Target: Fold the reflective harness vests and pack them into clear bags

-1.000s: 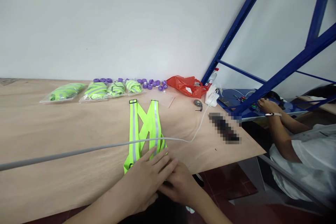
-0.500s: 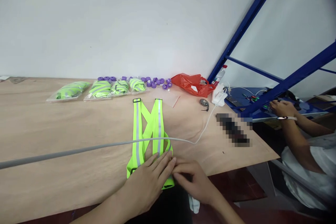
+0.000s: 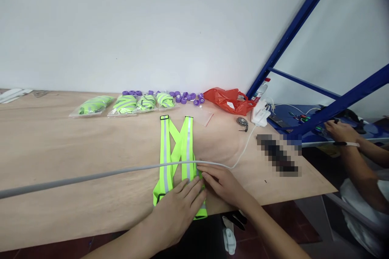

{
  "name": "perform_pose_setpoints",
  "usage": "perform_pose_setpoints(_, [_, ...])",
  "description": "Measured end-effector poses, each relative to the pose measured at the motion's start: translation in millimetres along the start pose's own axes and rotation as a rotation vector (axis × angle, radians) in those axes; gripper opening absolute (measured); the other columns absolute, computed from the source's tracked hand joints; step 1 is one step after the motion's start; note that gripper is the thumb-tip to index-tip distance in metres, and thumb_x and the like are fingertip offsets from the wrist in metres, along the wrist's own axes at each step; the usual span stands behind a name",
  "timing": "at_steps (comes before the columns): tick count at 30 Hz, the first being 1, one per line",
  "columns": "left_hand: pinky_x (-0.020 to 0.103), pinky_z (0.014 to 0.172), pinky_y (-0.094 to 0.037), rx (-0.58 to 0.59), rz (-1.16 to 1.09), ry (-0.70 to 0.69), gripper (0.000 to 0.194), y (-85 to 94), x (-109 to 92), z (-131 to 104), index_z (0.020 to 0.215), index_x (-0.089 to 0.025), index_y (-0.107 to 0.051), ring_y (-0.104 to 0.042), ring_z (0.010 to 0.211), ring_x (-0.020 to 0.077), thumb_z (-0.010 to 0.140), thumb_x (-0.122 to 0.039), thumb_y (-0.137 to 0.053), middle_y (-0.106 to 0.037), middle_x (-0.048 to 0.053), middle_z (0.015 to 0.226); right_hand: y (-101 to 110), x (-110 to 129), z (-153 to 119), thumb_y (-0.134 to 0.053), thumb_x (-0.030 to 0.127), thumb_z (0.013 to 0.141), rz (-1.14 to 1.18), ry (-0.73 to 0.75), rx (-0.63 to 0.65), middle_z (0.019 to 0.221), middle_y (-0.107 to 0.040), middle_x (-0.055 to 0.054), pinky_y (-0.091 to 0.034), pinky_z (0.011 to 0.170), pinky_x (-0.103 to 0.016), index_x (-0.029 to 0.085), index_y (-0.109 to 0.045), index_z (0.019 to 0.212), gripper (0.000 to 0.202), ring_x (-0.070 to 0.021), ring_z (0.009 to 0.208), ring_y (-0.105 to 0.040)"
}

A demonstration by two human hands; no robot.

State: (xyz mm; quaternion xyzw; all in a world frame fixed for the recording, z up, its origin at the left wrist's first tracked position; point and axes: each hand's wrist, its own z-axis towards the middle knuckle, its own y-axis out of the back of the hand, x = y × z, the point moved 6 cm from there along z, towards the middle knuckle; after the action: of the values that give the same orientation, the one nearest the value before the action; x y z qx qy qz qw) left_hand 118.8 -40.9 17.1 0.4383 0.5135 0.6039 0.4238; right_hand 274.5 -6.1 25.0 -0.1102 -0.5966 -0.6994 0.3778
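Observation:
A yellow-green reflective vest (image 3: 187,141) made of straps with silver stripes lies on the table, two straps running away from me and crossing bands between them. Black buckles show at its far end and lower left. My left hand (image 3: 179,206) lies flat across its near right part, fingers stretched. At the vest's right edge, the thumb and forefinger of my right hand (image 3: 223,184) pinch the strap. Under my left palm part of the vest is hidden. A grey cable (image 3: 121,170) passes over the straps, just beyond both hands.
Bagged vests (image 3: 124,105), purple rolls (image 3: 184,99) and a clear zip bag (image 3: 202,117) lie toward the wall. Rightward are a red plastic bag (image 3: 227,101), tape measure (image 3: 242,121), power strip (image 3: 260,113) and blurred dark object (image 3: 278,156). A co-worker's hands (image 3: 342,131) are beyond the blue frame (image 3: 291,36).
My right hand has slid up along the vest's right edge, away from me. My left hand stays flat on the vest. The whole view has shifted slightly.

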Motion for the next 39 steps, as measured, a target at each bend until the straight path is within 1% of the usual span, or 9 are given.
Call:
perform_pose_setpoints(7, [0.046,0.116,-0.034,0.015,-0.042,-0.028,0.071,8.6,2.0,1.5,0.149,-0.003,-0.045,-0.043,0.145,0.0347,0.09,-0.033,-0.067,-0.042,0.021,0.159,-8.8,2.1,16.6,-0.046,0.022,0.103,-0.071,0.027,0.108,0.141,-0.066,-0.008,-0.048,0.113,-0.045,0.024,-0.06,0.144,0.043,-0.0248,0.134,-0.059])
perform_pose_setpoints(11, [0.046,0.116,-0.033,0.026,-0.036,-0.031,0.071,10.1,2.8,1.9,0.15,-0.002,-0.043,-0.043,0.145,0.0352,0.092,-0.035,-0.066,-0.041,0.022,0.159,-4.6,-4.7,33.4,-0.041,0.023,0.104,0.028,0.009,0.045,0.145,-0.063,-0.006,-0.045,0.115,-0.045,0.027,-0.056,0.147,0.046,-0.024,0.135,-0.057])
perform_pose_setpoints(17, [0.046,0.116,-0.033,0.033,-0.042,-0.021,0.072,9.6,2.9,2.3,0.151,-0.002,-0.042,-0.042,0.146,0.0351,0.092,-0.036,-0.066,-0.04,0.022,0.16,-7.0,-20.9,80.8,-0.052,0.018,0.091,0.155,-0.12,-0.007,0.115,-0.078,-0.005,-0.055,0.09,-0.036,0.023,-0.077,0.113,0.034,-0.0243,0.1,-0.071])
perform_pose_setpoints(21, [0.046,0.115,-0.032,0.026,-0.053,-0.012,0.071,7.6,2.6,1.7,0.152,-0.003,-0.04,-0.042,0.146,0.0349,0.093,-0.035,-0.065,-0.038,0.021,0.161,-9.8,-23.9,104.8,-0.056,0.024,0.087,0.188,-0.168,0.009,0.09,-0.077,-0.001,-0.051,0.069,-0.027,0.018,-0.076,0.094,0.022,-0.0196,0.079,-0.066])
perform_pose_setpoints(26, [0.045,0.116,-0.031,0.011,-0.08,0.004,0.071,6.0,3.0,2.0,0.152,-0.004,-0.039,-0.041,0.146,0.033,0.093,-0.034,-0.064,-0.038,0.02,0.162,8.7,-44.1,124.7,-0.046,0.033,0.093,0.072,-0.247,-0.204,0.081,-0.068,0.001,-0.045,0.07,-0.027,0.02,-0.066,0.092,0.024,-0.0178,0.076,-0.061])
perform_pose_setpoints(29, [0.044,0.117,-0.031,0.008,-0.084,0.007,0.071,6.0,3.2,2.0,0.151,-0.004,-0.04,-0.041,0.145,0.0325,0.092,-0.033,-0.064,-0.039,0.02,0.162,13.1,-51.8,148.2,-0.052,0.033,0.091,-0.009,-0.269,-0.259,0.082,-0.066,0.0,-0.043,0.071,-0.028,0.022,-0.064,0.097,0.017,-0.0183,0.076,-0.059])
perform_pose_setpoints(34, [0.043,0.117,-0.031,0.014,-0.083,0.01,0.073,7.6,3.9,1.6,0.152,-0.004,-0.039,-0.04,0.146,0.0316,0.091,-0.036,-0.065,-0.037,0.02,0.162,-10.1,-46.6,214.5,-0.066,0.021,0.083,-0.05,-0.16,-0.098,0.108,-0.072,-0.006,-0.045,0.084,-0.029,0.022,-0.068,0.099,0.017,-0.0211,0.097,-0.064])
perform_pose_setpoints(37, [0.04,0.117,-0.032,0.017,-0.088,0.009,0.076,10.1,4.7,2.3,0.151,-0.004,-0.04,-0.043,0.144,0.0301,0.09,-0.04,-0.068,-0.039,0.018,0.162,-29.2,-47.4,252.7,-0.069,0.017,0.081,-0.04,-0.123,0.04,0.108,-0.074,-0.005,-0.047,0.08,-0.027,0.021,-0.069,0.103,0.023,-0.0201,0.093,-0.065])
perform_pose_setpoints(39, [0.038,0.115,-0.034,-0.001,-0.089,0.019,0.067,10.9,5.9,3.0,0.148,-0.006,-0.044,-0.046,0.142,0.028,0.095,-0.04,-0.063,-0.044,0.016,0.159,-40.3,-49.5,272.6,-0.074,0.017,0.077,-0.038,-0.101,0.137,0.101,-0.074,-0.003,-0.048,0.076,-0.025,0.021,-0.069,0.101,0.025,-0.019,0.088,-0.066])
